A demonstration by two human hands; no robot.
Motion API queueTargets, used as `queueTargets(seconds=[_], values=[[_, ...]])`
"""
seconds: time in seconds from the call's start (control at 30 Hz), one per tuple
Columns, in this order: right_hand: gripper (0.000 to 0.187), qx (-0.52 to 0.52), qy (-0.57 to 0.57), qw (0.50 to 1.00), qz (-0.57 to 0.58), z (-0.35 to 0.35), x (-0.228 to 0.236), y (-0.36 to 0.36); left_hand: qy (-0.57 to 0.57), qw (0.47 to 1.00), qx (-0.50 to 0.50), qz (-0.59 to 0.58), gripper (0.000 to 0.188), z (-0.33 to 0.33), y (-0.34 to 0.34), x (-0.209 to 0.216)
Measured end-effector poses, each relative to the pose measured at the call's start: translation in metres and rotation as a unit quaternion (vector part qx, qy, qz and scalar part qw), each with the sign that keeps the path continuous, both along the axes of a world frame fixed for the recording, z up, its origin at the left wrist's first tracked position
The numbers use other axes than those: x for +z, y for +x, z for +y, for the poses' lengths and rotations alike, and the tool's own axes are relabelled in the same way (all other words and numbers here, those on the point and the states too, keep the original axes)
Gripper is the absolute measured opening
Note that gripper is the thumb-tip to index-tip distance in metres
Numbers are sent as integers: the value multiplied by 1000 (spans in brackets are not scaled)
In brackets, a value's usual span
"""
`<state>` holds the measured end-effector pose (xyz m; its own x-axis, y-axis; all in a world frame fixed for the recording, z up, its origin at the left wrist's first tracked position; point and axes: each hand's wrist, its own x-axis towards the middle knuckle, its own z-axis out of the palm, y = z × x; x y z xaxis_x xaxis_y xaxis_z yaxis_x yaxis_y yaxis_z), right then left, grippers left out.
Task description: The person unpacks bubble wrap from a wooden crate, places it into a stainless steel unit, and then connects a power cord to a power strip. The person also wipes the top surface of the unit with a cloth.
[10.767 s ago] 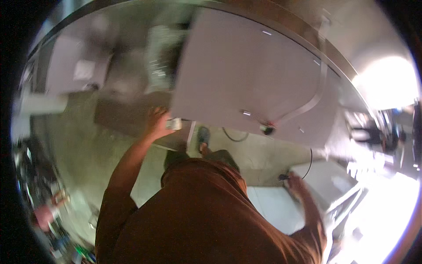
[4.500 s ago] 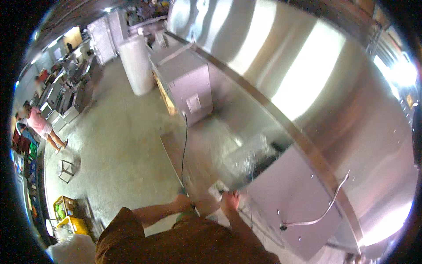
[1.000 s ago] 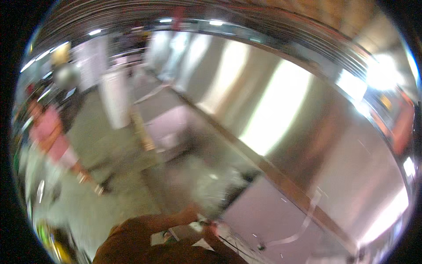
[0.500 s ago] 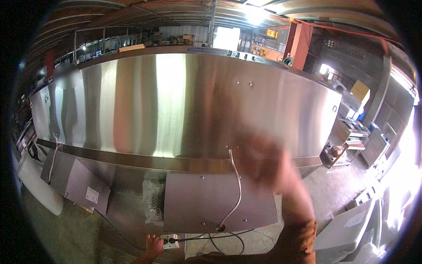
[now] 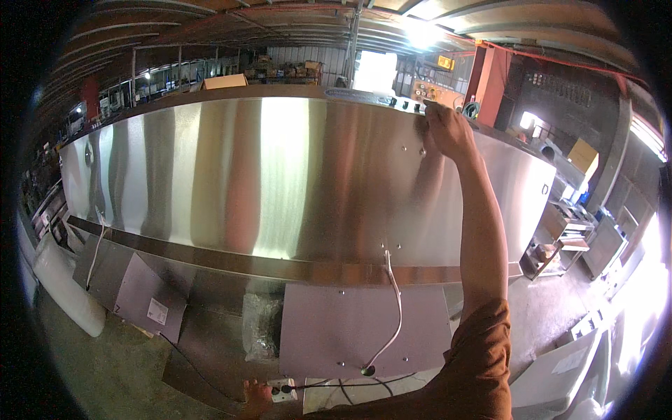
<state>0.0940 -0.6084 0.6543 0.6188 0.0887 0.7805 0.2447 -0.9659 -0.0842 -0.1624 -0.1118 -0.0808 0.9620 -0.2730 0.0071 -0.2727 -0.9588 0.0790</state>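
A long brushed stainless-steel cabinet panel [image 5: 350, 203] stretches across the view before me. My right hand [image 5: 451, 129] is up at its top edge, fingers bent over beside a row of small black knobs [image 5: 406, 105]. The fingertips are partly hidden, so what they pinch does not show. Low down, my left hand [image 5: 257, 394] is closed at the left end of a white power strip [image 5: 283, 390], which has a black plug in it. A white cable [image 5: 397, 301] hangs from the panel into a hole in the grey metal box [image 5: 364, 325] below.
Another grey box [image 5: 149, 294] with a paper label sits lower left, near a white wrapped roll [image 5: 70, 290]. Bubble wrap [image 5: 262, 325] lies between the boxes. A metal cart [image 5: 560, 234] stands at right, and a wrapped panel [image 5: 560, 364] leans lower right. Black cords trail along the bottom.
My right hand has risen from a blur in front of the lower panel to the knobs at the top edge. The left hand stays by the power strip. The view has shifted slightly.
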Motion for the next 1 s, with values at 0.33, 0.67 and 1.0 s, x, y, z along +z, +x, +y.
queueTargets(seconds=[0.33,0.67,1.0], values=[[30,63,-19,997,-48,4,-12,35,-135,976,15,169,25,-36,-24,115],[45,56,-25,996,-61,3,2,16,-184,979,-45,82,27,-37,13,133],[37,78,-23,997,-18,5,4,14,-292,946,-141,-13,33,-52,-7,236]])
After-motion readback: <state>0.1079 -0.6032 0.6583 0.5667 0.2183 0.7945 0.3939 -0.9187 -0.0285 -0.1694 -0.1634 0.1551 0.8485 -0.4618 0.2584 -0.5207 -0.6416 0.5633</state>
